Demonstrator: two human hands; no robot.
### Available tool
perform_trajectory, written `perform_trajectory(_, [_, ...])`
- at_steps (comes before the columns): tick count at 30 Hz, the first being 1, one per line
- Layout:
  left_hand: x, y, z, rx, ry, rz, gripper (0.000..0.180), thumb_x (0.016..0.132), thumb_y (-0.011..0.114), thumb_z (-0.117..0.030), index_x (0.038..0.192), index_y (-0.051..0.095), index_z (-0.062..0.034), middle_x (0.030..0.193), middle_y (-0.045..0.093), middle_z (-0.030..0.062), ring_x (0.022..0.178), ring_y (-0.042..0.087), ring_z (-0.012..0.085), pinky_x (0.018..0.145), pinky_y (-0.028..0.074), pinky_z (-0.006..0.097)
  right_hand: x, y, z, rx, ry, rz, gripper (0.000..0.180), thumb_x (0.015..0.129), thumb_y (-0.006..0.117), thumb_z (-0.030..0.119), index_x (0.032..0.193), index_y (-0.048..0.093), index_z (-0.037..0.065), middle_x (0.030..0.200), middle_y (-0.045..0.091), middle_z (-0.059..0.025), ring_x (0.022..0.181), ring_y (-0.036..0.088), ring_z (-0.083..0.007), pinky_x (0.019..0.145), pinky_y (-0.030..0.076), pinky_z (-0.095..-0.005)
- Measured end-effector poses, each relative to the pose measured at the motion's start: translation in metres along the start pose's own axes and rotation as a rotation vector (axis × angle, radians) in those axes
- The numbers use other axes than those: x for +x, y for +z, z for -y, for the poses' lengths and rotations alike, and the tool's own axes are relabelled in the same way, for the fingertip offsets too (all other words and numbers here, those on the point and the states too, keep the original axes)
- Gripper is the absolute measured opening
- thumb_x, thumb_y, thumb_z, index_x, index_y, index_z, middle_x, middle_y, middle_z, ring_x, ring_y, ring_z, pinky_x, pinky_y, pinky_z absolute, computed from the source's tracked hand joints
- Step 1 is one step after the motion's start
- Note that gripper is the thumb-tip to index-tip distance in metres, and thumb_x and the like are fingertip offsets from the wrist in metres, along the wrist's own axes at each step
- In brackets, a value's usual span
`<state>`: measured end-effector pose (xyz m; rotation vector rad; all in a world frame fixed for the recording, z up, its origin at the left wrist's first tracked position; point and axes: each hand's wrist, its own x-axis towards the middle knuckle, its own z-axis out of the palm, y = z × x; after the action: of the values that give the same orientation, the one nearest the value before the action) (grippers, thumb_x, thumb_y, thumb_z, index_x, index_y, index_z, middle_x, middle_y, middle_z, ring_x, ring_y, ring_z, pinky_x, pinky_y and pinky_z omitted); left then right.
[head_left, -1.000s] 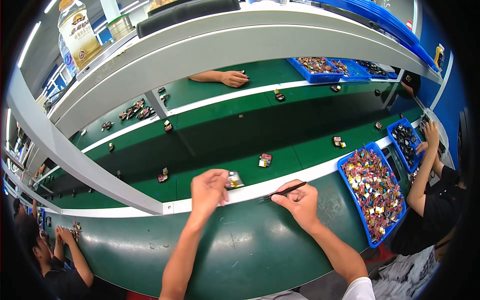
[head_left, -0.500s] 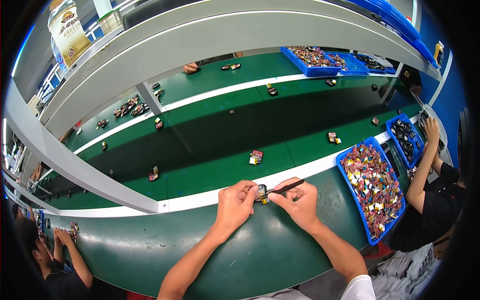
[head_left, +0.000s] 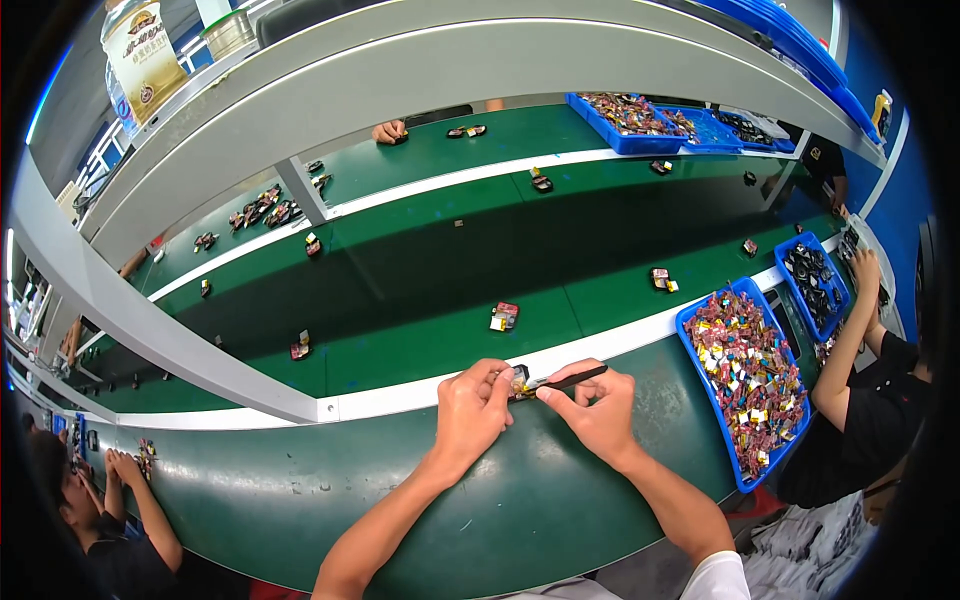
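My left hand point(head_left: 468, 412) pinches a small electronic device point(head_left: 521, 379) with a dark case between thumb and fingers, just above the near bench edge. In my right hand point(head_left: 602, 412) lies a pair of black tweezers point(head_left: 578, 378), gripped by thumb and fingers. Their tip reaches to the device and seems to touch it. A bit of yellow shows at the device; its finer parts are too small to make out. Both forearms rest low over the green bench point(head_left: 400, 510).
A blue tray point(head_left: 683, 330) of small red, yellow and white parts stands right, with a blue tray of black cases point(head_left: 815, 285) beyond. Small assemblies point(head_left: 505, 317) dot the green belt point(head_left: 420, 340). A grey post point(head_left: 200, 330) crosses at left. Co-workers point(head_left: 850, 380) sit on both sides.
The assemblies on the belt have shifted slightly left. The tweezers lie a little flatter, and the device's angle has changed a little. Across the belt, a co-worker's hand has moved slightly right.
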<state>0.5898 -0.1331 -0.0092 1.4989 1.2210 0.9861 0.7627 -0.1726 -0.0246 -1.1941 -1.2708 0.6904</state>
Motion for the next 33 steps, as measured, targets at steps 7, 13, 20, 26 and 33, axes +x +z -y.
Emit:
perform_trajectory(7, [-0.001,0.004,0.003,-0.098,-0.026,0.023,0.017,0.098,0.061,-0.009,0.101,0.068,0.0066,0.068,0.068,0.0107,0.051,0.064,0.0128,0.044,0.047,0.026,0.002,-0.002,-0.001,0.073,0.06,0.012,0.014,0.079,0.081,-0.002,0.089,0.071,-0.001,0.074,0.07,0.0004,0.05,0.038,0.0042,0.044,0.025,-0.0178])
perform_trajectory(13, [-0.003,0.007,0.003,-0.124,-0.018,0.028,0.018,0.098,0.061,-0.008,0.103,0.067,0.0076,0.07,0.068,0.0116,0.052,0.064,0.013,0.045,0.048,0.026,0.003,-0.003,-0.005,0.234,0.162,0.031,0.016,0.079,0.079,-0.006,0.09,0.069,-0.003,0.077,0.071,-0.0024,0.054,0.047,0.0025,0.045,0.029,-0.016])
perform_trajectory(20, [-0.001,0.008,0.007,-0.267,-0.015,0.037,0.018,0.098,0.062,-0.006,0.107,0.067,0.0087,0.07,0.069,0.0122,0.052,0.064,0.0136,0.045,0.049,0.026,0.01,-0.012,0.007,0.312,0.422,0.051,0.014,0.082,0.078,-0.002,0.091,0.067,-0.001,0.072,0.069,-0.0044,0.05,0.051,-0.0016,0.043,0.032,-0.0174])
perform_trajectory(26, [-0.002,0.009,0.005,-0.265,-0.023,0.046,0.018,0.098,0.062,-0.006,0.106,0.067,0.0091,0.07,0.069,0.0119,0.052,0.064,0.013,0.045,0.049,0.025,0.011,-0.012,0.01,0.336,0.4,0.065,0.015,0.081,0.078,-0.003,0.091,0.067,-0.001,0.075,0.071,-0.0067,0.052,0.054,-0.0018,0.044,0.033,-0.0169])
perform_trajectory(33, [-0.002,0.01,0.006,-0.283,-0.075,0.048,0.022,0.099,0.061,-0.007,0.113,0.067,0.0084,0.073,0.069,0.0114,0.054,0.064,0.0132,0.046,0.05,0.025,0.011,-0.014,0.003,0.321,0.36,0.075,0.015,0.081,0.077,-0.007,0.091,0.066,-0.003,0.08,0.072,-0.0084,0.059,0.058,-0.0021,0.046,0.037,-0.0169])
